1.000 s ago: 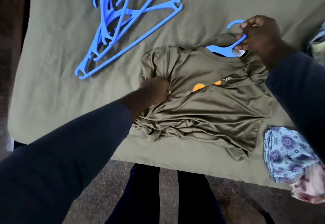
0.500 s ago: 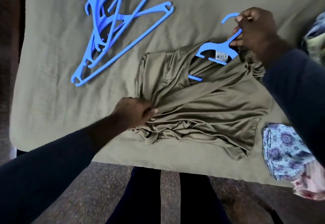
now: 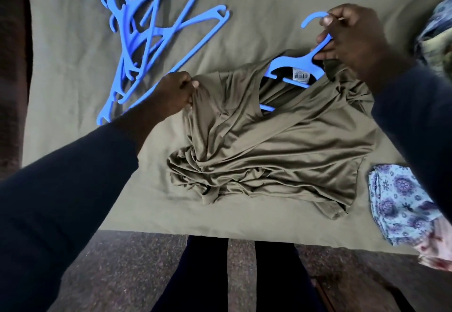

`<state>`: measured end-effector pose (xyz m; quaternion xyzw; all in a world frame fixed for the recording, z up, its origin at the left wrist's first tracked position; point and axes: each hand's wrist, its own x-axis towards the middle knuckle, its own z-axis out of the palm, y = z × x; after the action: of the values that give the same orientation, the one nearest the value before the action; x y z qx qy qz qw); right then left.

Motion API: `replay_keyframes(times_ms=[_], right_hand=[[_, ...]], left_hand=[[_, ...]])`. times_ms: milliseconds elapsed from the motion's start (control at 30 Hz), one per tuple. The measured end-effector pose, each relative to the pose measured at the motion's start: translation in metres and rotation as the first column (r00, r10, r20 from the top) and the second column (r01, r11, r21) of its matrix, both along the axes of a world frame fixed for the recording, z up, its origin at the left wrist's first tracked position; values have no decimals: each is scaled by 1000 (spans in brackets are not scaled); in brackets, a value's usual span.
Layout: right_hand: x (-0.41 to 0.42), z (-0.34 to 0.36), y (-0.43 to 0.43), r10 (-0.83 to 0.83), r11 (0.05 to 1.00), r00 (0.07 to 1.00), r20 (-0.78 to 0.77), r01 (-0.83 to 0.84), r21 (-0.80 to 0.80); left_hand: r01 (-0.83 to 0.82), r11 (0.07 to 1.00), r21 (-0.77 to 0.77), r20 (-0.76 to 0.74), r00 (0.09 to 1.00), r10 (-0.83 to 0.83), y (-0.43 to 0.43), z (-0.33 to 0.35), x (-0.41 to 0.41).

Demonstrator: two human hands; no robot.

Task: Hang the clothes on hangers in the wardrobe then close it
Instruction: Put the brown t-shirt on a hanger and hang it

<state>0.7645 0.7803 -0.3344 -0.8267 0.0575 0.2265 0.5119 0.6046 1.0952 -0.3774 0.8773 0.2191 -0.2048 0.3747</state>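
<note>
1. Your right hand (image 3: 354,42) is gripping the hanger (image 3: 288,65) at its neck, just below the hook, with the fingers curled round the plastic.
2. Your left hand (image 3: 173,93) is pinching a fold of the shirt (image 3: 281,145) at its left shoulder edge.
3. The shirt is lying crumpled on the surface (image 3: 61,66) between your two hands. The hanger body is sitting in the neck opening, with the hook projecting clear of the collar.
4. Spare hangers (image 3: 146,42) are lying in a heap beyond your left hand. A patterned cloth (image 3: 401,199) is lying near the shirt's right hem.
5. The fabric is showing fine folds and a slight sheen, so you are probably handling a light, limp and slippery garment. It is likely to be sliding readily on smooth plastic.
6. The hanger is looking rigid, and it is probably taking the whole load without bending. Its neck, where you are holding it, is the sound place to carry it.
7. You are best taking the shirt at the shoulder seam, not at the loose body, because a grip there is steering the cloth over the hanger arm.
8. The hanger's right arm is lying under cloth, so you cannot tell whether it is sitting inside that shoulder.
</note>
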Motion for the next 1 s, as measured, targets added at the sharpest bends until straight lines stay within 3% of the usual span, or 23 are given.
replay_keyframes(times_ms=[67, 200, 367, 567, 667, 733, 767, 833, 933, 1000], right_hand=[[-1, 0, 0, 1, 1000, 1000, -1, -1, 21], [-3, 2, 1, 12, 999, 1000, 8, -13, 51], [-7, 5, 2, -20, 993, 1000, 3, 20, 120], [-10, 9, 4, 28, 993, 1000, 1, -28, 113], [-11, 10, 4, 31, 992, 999, -7, -30, 121], [-10, 10, 2, 33, 993, 999, -8, -32, 112], [-9, 9, 1, 35, 994, 999, -5, -35, 101], [-8, 8, 0, 40, 996, 999, 3, -40, 82], [-9, 5, 2, 36, 996, 999, 5, -36, 76], [-9, 5, 4, 22, 996, 1000, 3, -22, 85]], left_hand=[[-101, 989, -110, -7, 995, 101, 9, 2, -2], [-332, 941, -63, -59, 943, 328, 29, 5, -1], [-135, 975, 178, -378, 905, 194, 44, 5, 0], [-100, 955, 279, -348, 916, 198, 48, 6, 7], [54, 886, 461, -342, 932, 121, 40, 9, 8], [1, 841, 541, -184, 976, 117, 34, 11, 10], [-47, 854, 518, -77, 992, 101, 30, 12, 12], [-47, 947, 318, 107, 994, 13, 18, 10, 20], [69, 995, -68, 17, 998, -68, -6, 21, 29], [118, 974, -192, 8, 993, -119, -16, 29, 32]])
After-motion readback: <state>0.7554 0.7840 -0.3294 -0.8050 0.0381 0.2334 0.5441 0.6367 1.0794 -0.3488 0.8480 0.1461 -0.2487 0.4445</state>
